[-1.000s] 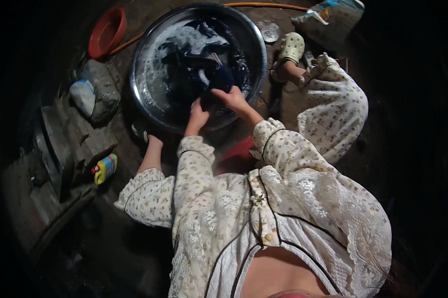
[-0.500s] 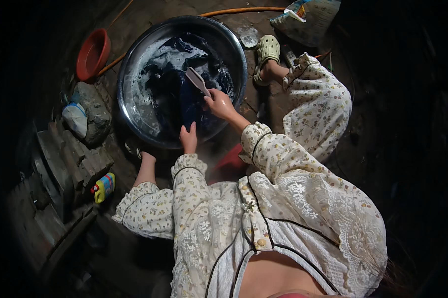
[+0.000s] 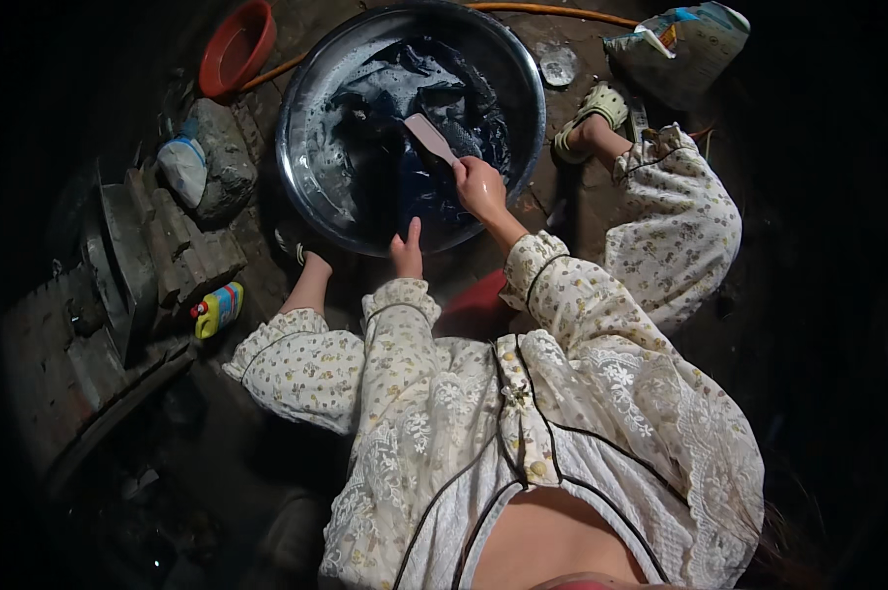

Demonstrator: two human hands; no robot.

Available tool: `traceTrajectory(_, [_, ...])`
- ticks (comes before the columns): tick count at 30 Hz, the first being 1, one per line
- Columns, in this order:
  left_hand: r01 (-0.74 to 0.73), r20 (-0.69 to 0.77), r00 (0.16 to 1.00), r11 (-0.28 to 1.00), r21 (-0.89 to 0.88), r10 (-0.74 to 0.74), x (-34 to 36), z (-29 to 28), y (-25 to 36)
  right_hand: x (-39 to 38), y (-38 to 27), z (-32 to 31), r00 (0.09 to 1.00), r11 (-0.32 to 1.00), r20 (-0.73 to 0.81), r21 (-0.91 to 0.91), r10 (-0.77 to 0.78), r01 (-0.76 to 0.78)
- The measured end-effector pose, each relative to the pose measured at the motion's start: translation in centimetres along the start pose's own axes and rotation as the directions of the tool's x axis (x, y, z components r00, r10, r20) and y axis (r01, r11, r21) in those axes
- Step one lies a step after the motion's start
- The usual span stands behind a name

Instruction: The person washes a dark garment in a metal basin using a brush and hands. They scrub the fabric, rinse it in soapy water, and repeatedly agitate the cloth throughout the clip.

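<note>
A wide steel basin (image 3: 309, 147) holds soapy water and dark blue cloth (image 3: 414, 197). My right hand (image 3: 482, 189) is closed round the handle of a pale pink brush (image 3: 426, 138), whose head lies over the cloth near the basin's middle; the bristle side is not visible. My left hand (image 3: 408, 246) is at the near rim with its thumb raised, holding the dark cloth there; its fingertips are partly hidden.
A red bowl (image 3: 236, 51) and orange hose (image 3: 552, 14) lie behind. A bag (image 3: 685, 54) and small pale dish (image 3: 559, 65) sit back right. Rocks (image 3: 223, 172), a white bag (image 3: 181, 167), planks and a yellow bottle (image 3: 218, 310) line the left. Red plastic (image 3: 473, 309) is below me.
One second ago both hands were down on the cloth; by half a second ago my right hand had raised the brush, which now stays over the cloth. The view has also shifted slightly.
</note>
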State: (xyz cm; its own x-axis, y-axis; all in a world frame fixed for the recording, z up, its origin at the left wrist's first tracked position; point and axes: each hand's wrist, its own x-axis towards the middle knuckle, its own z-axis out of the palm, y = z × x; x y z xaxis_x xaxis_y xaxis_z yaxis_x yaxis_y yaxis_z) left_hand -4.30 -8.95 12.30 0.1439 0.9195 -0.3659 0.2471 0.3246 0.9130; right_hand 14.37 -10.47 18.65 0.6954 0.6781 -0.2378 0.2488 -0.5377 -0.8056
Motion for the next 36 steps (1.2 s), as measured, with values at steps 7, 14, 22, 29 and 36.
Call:
traceTrajectory(7, [-0.396,0.137,0.912,0.745,0.537,0.386,-1.8,1.7,-1.1,0.2,0.4,-0.1,0.995,0.991,-0.086,0.116,-0.053,0.063])
traceTrajectory(14, [-0.372,0.266,0.924,0.474,0.798,0.276,-2.6,-0.4,-3.7,4.5,0.7,-1.0,0.983,0.711,-0.164,0.701,0.084,0.056])
traceTrajectory(22, [-0.560,0.509,0.829,0.347,0.752,0.232,-2.2,0.2,-0.5,19.6,11.7,-4.1,0.784,0.771,-0.485,0.637,0.387,0.014])
traceTrajectory(29, [-0.600,0.553,0.799,0.284,0.748,0.234,-1.7,-0.2,-1.3,21.0,15.7,-3.7,0.784,0.859,-0.350,0.196,0.512,-0.474])
traceTrajectory(36, [-0.543,0.547,0.833,0.317,0.778,0.085,-1.8,0.1,-0.3,23.1,16.4,-4.2,0.811,0.843,-0.251,0.043,0.528,-0.536])
